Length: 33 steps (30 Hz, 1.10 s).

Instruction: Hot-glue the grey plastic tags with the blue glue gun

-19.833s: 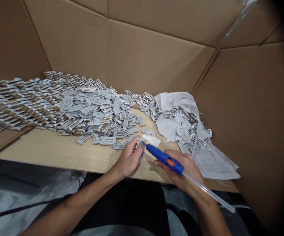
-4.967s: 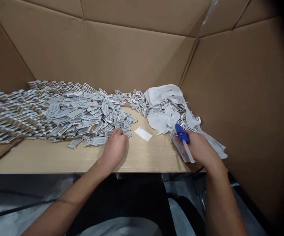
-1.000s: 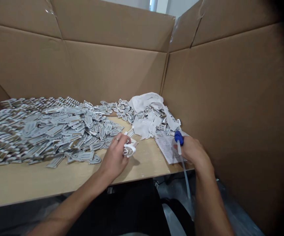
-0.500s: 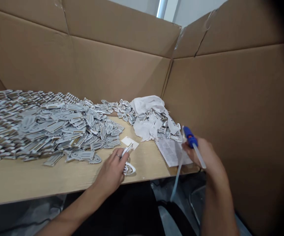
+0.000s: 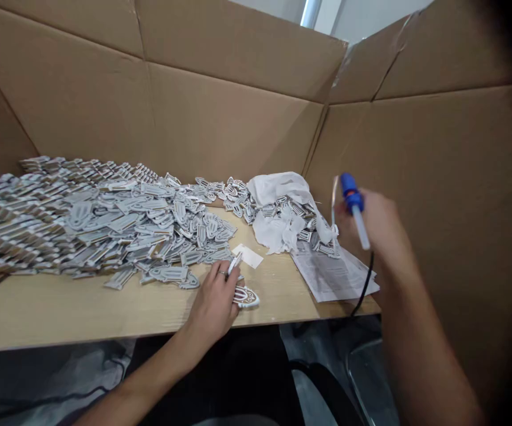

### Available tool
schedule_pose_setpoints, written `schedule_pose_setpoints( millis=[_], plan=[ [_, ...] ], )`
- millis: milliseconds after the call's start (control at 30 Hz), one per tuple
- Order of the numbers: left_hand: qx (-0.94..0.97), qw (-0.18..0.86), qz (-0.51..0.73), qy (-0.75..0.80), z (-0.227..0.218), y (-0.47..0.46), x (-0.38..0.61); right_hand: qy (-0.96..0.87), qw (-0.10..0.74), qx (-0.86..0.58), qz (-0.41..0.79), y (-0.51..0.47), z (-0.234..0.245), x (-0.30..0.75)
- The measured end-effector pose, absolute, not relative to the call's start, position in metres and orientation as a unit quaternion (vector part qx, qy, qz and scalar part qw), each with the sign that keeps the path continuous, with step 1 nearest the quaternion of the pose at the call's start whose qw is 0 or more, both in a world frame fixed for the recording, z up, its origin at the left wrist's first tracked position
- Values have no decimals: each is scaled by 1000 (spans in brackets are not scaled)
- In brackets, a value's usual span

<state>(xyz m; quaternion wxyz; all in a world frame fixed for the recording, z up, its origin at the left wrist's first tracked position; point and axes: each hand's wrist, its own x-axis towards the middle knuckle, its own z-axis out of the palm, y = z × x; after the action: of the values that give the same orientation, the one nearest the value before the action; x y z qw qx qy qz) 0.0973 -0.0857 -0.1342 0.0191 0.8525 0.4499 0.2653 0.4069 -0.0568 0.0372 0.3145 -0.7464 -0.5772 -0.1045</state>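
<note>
My left hand (image 5: 215, 299) rests on the wooden table (image 5: 83, 307) near its front edge, fingers curled round a small grey-and-white shaped piece (image 5: 246, 295) that pokes out to the right. A thin part of it sticks up by my fingers. My right hand (image 5: 373, 222) is raised above the table's right end, closed on a blue glue gun (image 5: 350, 195) with a clear glue stick (image 5: 362, 231) pointing down from its back. A black cord (image 5: 365, 284) hangs below it.
A big heap of grey shaped pieces (image 5: 83, 219) covers the table's left and back. A white card (image 5: 248, 256) lies in the middle. Crumpled white plastic (image 5: 282, 207) with more pieces and a printed sheet (image 5: 333, 275) lie at the right. Cardboard walls (image 5: 220, 112) enclose the table.
My right hand has lifted the glue gun up and to the right, off the printed sheet. My left hand stays low on the table with the piece.
</note>
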Motion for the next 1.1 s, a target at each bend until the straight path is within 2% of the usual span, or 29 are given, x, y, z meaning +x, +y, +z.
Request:
schedule_pose_setpoints(
  millis=[167, 300, 400, 500, 567, 667, 833, 967, 1100],
  plan=[
    [853, 20, 289, 434, -138, -82, 98, -722, 268, -632, 88, -79, -64, 358],
    [839, 20, 353, 413, -135, -80, 95, -755, 259, -590, 122, -78, -106, 337],
    [809, 79, 417, 406, -131, -82, 95, -768, 270, -568, 124, -74, -109, 335],
    [757, 257, 445, 404, -124, -85, 98, -782, 271, -546, 132, -72, -107, 338],
    [706, 364, 436, 424, -118, -88, 98, -789, 268, -536, 140, -71, -107, 338],
    [656, 461, 399, 445, -108, -91, 95, -790, 267, -532, 147, -71, -109, 338],
    [557, 669, 337, 360, -109, -89, 93, -777, 286, -538, 159, -71, -110, 338],
    [540, 687, 357, 330, -113, -88, 101, -754, 328, -544, 168, -73, -109, 337],
    [545, 676, 362, 339, -114, -87, 103, -712, 405, -536, 202, -78, -101, 331]
  ],
)
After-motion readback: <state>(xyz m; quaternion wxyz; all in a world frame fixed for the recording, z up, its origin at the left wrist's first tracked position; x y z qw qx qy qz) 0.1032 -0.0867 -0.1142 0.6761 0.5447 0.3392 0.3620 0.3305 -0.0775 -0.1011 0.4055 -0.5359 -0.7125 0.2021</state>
